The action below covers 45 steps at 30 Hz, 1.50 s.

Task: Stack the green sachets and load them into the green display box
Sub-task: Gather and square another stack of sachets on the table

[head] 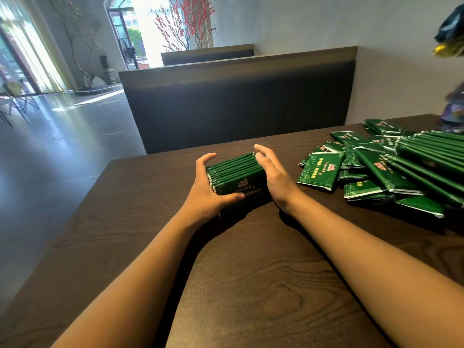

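Observation:
A stack of several green sachets (236, 174) stands on edge on the dark wooden table (251, 272). My left hand (208, 192) grips the stack's left end, thumb along its near face and fingers curled over the far side. My right hand (272, 177) lies against the stack's right end with straight, slightly spread fingers. A loose pile of green sachets (376, 167) covers the table at the right. No green display box is in view.
A dark padded bench back (238, 106) stands just beyond the table's far edge. At the far right sits a blurred dark and purple object (454, 114). The table's left edge drops to a shiny grey floor (62, 146).

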Tool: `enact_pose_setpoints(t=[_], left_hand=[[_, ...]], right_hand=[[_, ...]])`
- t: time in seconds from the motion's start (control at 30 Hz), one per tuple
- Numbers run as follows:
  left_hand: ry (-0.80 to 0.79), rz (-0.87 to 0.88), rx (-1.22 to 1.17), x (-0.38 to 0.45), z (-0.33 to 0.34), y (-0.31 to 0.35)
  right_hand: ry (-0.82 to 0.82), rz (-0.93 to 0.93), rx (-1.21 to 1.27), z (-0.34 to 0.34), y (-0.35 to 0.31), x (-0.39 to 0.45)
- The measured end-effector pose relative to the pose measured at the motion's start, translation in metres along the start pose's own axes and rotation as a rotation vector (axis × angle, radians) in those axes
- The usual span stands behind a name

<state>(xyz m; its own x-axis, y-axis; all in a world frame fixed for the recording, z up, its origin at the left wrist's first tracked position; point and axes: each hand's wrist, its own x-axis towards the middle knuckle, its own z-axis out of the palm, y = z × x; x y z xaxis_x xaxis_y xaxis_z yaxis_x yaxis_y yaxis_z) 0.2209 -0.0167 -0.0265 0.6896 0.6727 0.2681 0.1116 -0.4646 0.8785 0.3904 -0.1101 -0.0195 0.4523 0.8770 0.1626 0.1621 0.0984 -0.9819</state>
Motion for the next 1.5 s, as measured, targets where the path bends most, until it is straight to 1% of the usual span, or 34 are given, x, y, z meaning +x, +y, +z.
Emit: enact_pose_setpoints(t=[0.1,0.17,0.23,0.33,0.37,0.43,0.53,0.6,0.67,0.83,0.9,0.97,1.03,1.07,1.13,1.2,1.33,1.5], left_hand=[[0.039,0.008,0.005,0.0,0.002,0.001],[0.064,0.01,0.01,0.0,0.003,0.002],[0.091,0.007,0.019,0.0,0.003,0.001],[0.147,-0.019,0.018,0.0,0.002,-0.001],[0.165,-0.031,0.011,0.0,0.002,-0.001],[0.193,-0.05,0.001,0.0,0.002,-0.001],[0.223,-0.07,0.001,0.0,0.002,-0.001],[0.234,-0.081,-0.001,0.0,0.002,0.0],[0.25,-0.086,0.001,0.0,0.003,0.001],[0.317,-0.092,0.022,0.001,0.005,0.001],[0.32,-0.093,0.02,0.0,0.005,0.001],[0.316,-0.095,0.014,0.0,0.005,0.002],[0.311,-0.098,0.013,0.0,0.005,0.003],[0.307,-0.1,0.013,0.0,0.004,0.002],[0.3,-0.102,0.011,0.0,0.004,0.002],[0.299,-0.103,0.009,0.0,0.003,0.002],[0.296,-0.1,0.012,0.0,0.003,0.003],[0.293,-0.093,0.019,0.0,0.003,0.002]], right_hand=[[0.031,-0.013,-0.101,0.0,-0.001,0.001],[0.08,-0.043,-0.215,-0.001,-0.001,0.002],[0.18,-0.09,-0.404,-0.004,0.001,0.003],[0.358,-0.127,-0.767,-0.014,0.001,0.002],[0.388,-0.094,-0.896,-0.018,-0.001,0.002],[0.362,0.055,-1.114,-0.026,-0.001,0.003],[0.196,0.308,-1.273,-0.032,0.005,0.004],[0.094,0.385,-1.281,-0.032,0.008,0.004],[0.048,0.359,-1.239,-0.027,0.009,0.004],[0.002,0.07,-1.1,-0.012,0.006,0.002],[-0.008,0.001,-1.035,-0.011,0.005,0.001],[0.039,-0.026,-1.053,-0.014,0.004,0.001],[0.148,-0.003,-1.184,-0.019,0.002,0.0],[0.185,0.041,-1.256,-0.022,0.0,-0.001],[0.18,0.166,-1.357,-0.028,-0.002,-0.001],[0.143,0.238,-1.389,-0.032,-0.003,0.0],[0.164,0.183,-1.366,-0.029,-0.006,0.001],[0.184,0.092,-1.164,-0.026,-0.003,0.001]])
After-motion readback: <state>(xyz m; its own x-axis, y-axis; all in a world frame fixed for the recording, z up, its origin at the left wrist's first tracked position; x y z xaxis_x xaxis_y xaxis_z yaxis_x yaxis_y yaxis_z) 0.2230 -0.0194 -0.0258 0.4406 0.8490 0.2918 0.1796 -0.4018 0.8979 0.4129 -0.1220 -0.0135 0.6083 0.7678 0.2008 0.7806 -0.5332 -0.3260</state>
